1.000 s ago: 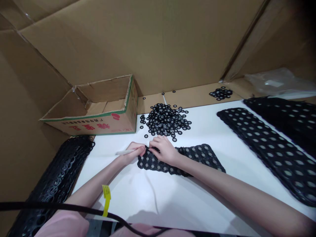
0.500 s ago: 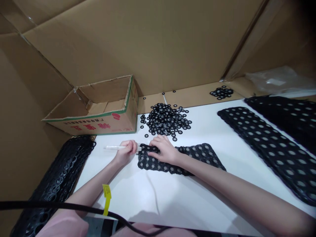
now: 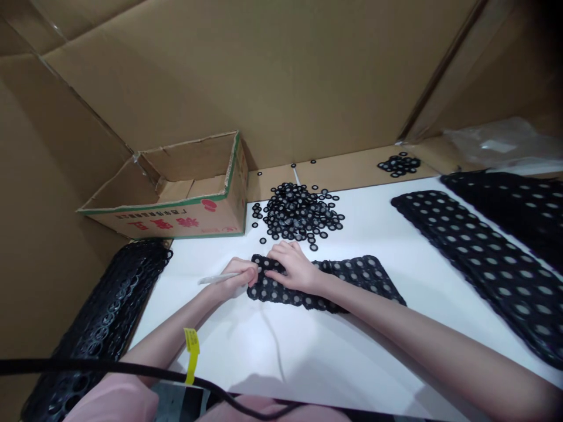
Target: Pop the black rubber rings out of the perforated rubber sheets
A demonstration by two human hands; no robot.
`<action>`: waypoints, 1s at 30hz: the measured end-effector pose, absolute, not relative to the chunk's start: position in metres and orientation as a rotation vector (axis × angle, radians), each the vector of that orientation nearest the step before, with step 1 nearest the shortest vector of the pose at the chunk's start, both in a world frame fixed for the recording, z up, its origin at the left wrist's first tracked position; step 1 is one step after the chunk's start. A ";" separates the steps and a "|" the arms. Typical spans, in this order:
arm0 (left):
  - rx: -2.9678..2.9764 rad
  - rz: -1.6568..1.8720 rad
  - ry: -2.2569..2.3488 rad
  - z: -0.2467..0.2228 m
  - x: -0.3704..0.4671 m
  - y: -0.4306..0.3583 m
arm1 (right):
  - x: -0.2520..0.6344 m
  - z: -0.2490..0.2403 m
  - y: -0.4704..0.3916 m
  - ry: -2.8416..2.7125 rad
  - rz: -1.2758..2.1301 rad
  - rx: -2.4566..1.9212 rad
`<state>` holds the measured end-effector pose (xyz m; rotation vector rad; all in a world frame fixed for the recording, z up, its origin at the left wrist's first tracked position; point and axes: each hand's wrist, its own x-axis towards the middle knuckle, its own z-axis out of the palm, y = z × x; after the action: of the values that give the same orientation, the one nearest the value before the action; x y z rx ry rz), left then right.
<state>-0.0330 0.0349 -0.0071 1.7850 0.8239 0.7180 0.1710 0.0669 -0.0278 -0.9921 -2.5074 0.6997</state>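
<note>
A black mat (image 3: 373, 272) with rows of pale round discs lies on the white table in front of me. My left hand (image 3: 240, 275) is closed round a slender white pen-like tool (image 3: 216, 278); its rear end sticks out to the left, and its tip is hard to make out at the mat's left end. My right hand (image 3: 294, 266) rests on the left half of the mat, thumb apart from the fingers, pressing on it and covering some discs. Just behind the hands is a heap of small black rings with pale centres (image 3: 299, 211).
An open cardboard box (image 3: 193, 217) stands at the back left. Below it lies a stack of black sheets with round holes (image 3: 105, 310). Two larger dotted black mats (image 3: 492, 264) lie at the right, near a smaller ring pile (image 3: 398, 164) and a clear plastic bag (image 3: 505, 140). A black cable (image 3: 132, 368) crosses the foreground.
My left hand has moved slightly right and down onto the mat's left edge, and the tool in it has tilted. My right hand stays in place on the mat.
</note>
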 end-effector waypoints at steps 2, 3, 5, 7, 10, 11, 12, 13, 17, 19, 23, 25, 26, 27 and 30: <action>1.773 0.667 0.820 -0.003 -0.033 0.038 | 0.171 -0.027 0.067 -2.522 0.696 -0.987; 1.755 0.648 0.822 -0.002 -0.032 0.039 | 0.171 -0.027 0.067 -2.528 0.696 -0.985; 1.700 0.622 0.828 0.000 -0.031 0.041 | 0.171 -0.026 0.066 -2.533 0.698 -0.978; 1.650 0.605 0.834 -0.001 -0.031 0.041 | 0.171 -0.025 0.066 -2.533 0.702 -0.969; 1.628 0.596 0.844 -0.005 -0.030 0.039 | 0.171 -0.024 0.065 -2.532 0.711 -0.974; 1.631 0.596 0.846 -0.006 -0.031 0.038 | 0.171 -0.024 0.064 -2.534 0.716 -0.976; 1.634 0.597 0.847 -0.007 -0.031 0.036 | 0.171 -0.023 0.064 -2.535 0.719 -0.974; 1.640 0.602 0.847 -0.007 -0.031 0.035 | 0.171 -0.023 0.064 -2.536 0.723 -0.967; 1.736 0.630 0.852 -0.009 -0.032 0.028 | 0.172 -0.022 0.063 -2.526 0.742 -0.944; 1.810 0.632 0.850 -0.008 -0.032 0.025 | 0.171 -0.023 0.064 -2.518 0.751 -0.951; 1.940 0.612 0.865 -0.007 -0.032 0.021 | 0.172 -0.024 0.065 -2.510 0.772 -0.967; 1.984 0.620 0.879 -0.008 -0.032 0.019 | 0.174 -0.021 0.067 -2.527 0.795 -0.969; 1.987 0.631 0.892 -0.008 -0.032 0.019 | 0.174 -0.018 0.067 -2.545 0.812 -0.969; 1.972 0.648 0.912 -0.009 -0.033 0.019 | 0.175 -0.015 0.068 -2.568 0.831 -0.970; 1.867 0.693 0.990 -0.013 -0.034 0.019 | 0.174 -0.002 0.069 -2.635 0.888 -1.033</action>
<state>-0.0339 0.0191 -0.0131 1.8669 0.9901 0.6934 0.1737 0.0688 -0.0019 -1.0331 -2.6351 0.8879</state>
